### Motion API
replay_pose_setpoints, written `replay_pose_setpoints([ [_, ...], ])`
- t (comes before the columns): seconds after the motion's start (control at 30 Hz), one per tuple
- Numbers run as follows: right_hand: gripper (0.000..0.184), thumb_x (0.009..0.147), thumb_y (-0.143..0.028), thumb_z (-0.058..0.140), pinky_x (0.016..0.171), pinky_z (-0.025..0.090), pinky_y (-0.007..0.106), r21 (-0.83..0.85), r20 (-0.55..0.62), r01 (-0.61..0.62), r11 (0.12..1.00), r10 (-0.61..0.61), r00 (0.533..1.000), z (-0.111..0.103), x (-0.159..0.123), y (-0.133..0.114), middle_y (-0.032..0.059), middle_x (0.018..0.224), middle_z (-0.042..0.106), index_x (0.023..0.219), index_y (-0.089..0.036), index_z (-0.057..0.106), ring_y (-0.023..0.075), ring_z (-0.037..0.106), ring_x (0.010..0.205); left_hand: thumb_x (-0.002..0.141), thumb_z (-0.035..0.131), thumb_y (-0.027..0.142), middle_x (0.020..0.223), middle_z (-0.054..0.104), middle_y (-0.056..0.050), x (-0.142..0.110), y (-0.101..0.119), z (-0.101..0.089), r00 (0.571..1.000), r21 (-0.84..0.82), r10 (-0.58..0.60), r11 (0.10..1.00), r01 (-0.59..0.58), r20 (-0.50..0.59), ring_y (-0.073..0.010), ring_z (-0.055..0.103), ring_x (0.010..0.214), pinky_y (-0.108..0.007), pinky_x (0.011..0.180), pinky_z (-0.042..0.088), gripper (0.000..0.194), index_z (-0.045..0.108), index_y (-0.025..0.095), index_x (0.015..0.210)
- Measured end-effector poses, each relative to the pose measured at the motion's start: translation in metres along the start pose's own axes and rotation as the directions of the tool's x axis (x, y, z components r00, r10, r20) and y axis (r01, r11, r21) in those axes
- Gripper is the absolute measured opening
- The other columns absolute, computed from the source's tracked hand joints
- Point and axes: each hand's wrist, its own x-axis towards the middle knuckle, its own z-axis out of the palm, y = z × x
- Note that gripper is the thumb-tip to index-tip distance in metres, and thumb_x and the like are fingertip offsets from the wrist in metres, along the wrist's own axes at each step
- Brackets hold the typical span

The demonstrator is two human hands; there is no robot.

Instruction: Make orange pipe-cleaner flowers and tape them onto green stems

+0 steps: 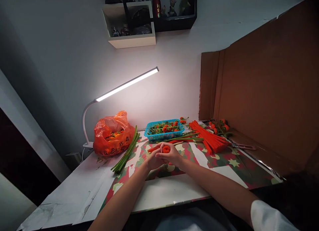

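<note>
My left hand (154, 159) and my right hand (173, 155) meet over the middle of the table, fingers closed together. Between them shows a small round orange-red flower head (166, 149), fluffy like chenille; its underside is hidden by the fingers. Just beyond my hands lie a few red strips (155, 147) and green stems (184, 138). A turquoise basket (163, 136) behind them holds several green-stemmed flowers (171, 126). To the right fans out a bundle of red chenille stems (211, 139).
At left sit an orange plastic bag (101, 141) of orange pieces and a tied bundle of green stems (127, 154). A lit lamp (127, 84) arches above. Pink-handled scissors (245, 146) and orange flowers (219, 126) lie at right, beside a tall cardboard wall (264, 81).
</note>
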Motion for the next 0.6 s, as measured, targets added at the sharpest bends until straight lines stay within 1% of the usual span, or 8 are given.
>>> replay_pose_setpoints([
  [0.1,0.042,0.054,-0.049,0.078,0.068,0.049,0.031,-0.023,-0.049,0.008,1.000,-0.009,0.999,0.002,0.000,0.004,0.0047,0.089,0.066,0.054,-0.018,0.049,0.0186,0.061,0.078,0.066,0.069,0.037,0.060,0.052,0.000,0.001,-0.003,-0.002,0.999,-0.077,-0.035,0.996,0.037,0.026,-0.0113,0.049,0.053,-0.026,0.055,0.037,0.025,0.057,0.016,0.070],
  [0.23,0.042,0.059,-0.052,0.073,0.058,0.047,0.027,-0.027,-0.093,-0.014,1.000,0.012,0.996,0.004,0.000,0.007,0.0039,0.083,0.065,0.050,-0.018,0.050,0.0156,0.058,0.070,0.065,0.071,0.043,0.062,0.056,0.001,0.003,-0.008,-0.004,0.996,-0.083,-0.039,0.996,0.046,0.082,-0.0117,0.050,0.054,-0.025,0.056,0.037,0.031,0.060,0.016,0.075],
  [0.33,0.042,0.058,-0.050,0.074,0.052,0.044,0.026,-0.031,-0.119,-0.010,0.999,0.007,0.993,0.006,0.001,0.009,0.0040,0.080,0.064,0.046,-0.018,0.050,0.0145,0.055,0.065,0.066,0.070,0.045,0.059,0.056,0.002,0.004,-0.011,-0.005,0.997,-0.076,-0.050,0.996,0.055,0.065,-0.0113,0.050,0.053,-0.024,0.055,0.037,0.030,0.060,0.017,0.073],
  [0.43,0.042,0.058,-0.049,0.075,0.049,0.042,0.025,-0.026,-0.131,-0.017,1.000,0.013,0.991,0.007,0.001,0.010,0.0047,0.081,0.063,0.045,-0.017,0.050,0.0141,0.054,0.062,0.063,0.071,0.045,0.055,0.055,0.003,0.001,-0.009,-0.001,0.998,-0.063,-0.052,0.997,0.054,0.034,-0.0109,0.050,0.049,-0.023,0.052,0.037,0.031,0.060,0.018,0.072],
  [0.5,0.040,0.058,-0.048,0.075,0.054,0.044,0.026,-0.033,-0.115,0.016,0.999,-0.020,0.993,0.007,0.001,0.009,0.0052,0.087,0.063,0.048,-0.017,0.051,0.0153,0.056,0.068,0.063,0.070,0.044,0.057,0.056,0.002,-0.001,-0.004,0.005,1.000,-0.033,-0.022,0.999,0.022,0.008,-0.0115,0.051,0.050,-0.023,0.052,0.038,0.030,0.060,0.018,0.073],
  [0.53,0.037,0.057,-0.047,0.076,0.059,0.046,0.027,-0.048,-0.109,0.045,0.998,-0.050,0.993,0.006,0.001,0.009,0.0051,0.092,0.062,0.053,-0.018,0.054,0.0165,0.057,0.073,0.064,0.069,0.042,0.059,0.057,0.001,-0.002,-0.001,0.007,1.000,-0.006,0.013,1.000,-0.013,-0.013,-0.0121,0.052,0.052,-0.024,0.053,0.039,0.028,0.060,0.017,0.072],
  [0.57,0.034,0.056,-0.046,0.077,0.066,0.047,0.028,-0.075,-0.109,0.072,0.995,-0.080,0.991,0.004,0.000,0.008,0.0047,0.098,0.062,0.063,-0.019,0.058,0.0176,0.058,0.080,0.065,0.067,0.041,0.061,0.058,0.000,-0.003,0.002,0.009,0.997,0.035,0.068,0.997,-0.066,-0.042,-0.0129,0.053,0.055,-0.024,0.054,0.040,0.026,0.060,0.016,0.071],
  [0.6,0.037,0.056,-0.046,0.078,0.072,0.048,0.029,-0.113,-0.118,0.093,0.989,-0.106,0.987,0.001,0.000,0.007,0.0043,0.104,0.060,0.076,-0.020,0.061,0.0185,0.058,0.087,0.067,0.064,0.040,0.062,0.057,-0.001,-0.003,0.005,0.011,0.987,0.094,0.141,0.986,-0.134,-0.076,-0.0135,0.053,0.057,-0.025,0.055,0.040,0.025,0.059,0.016,0.069],
])
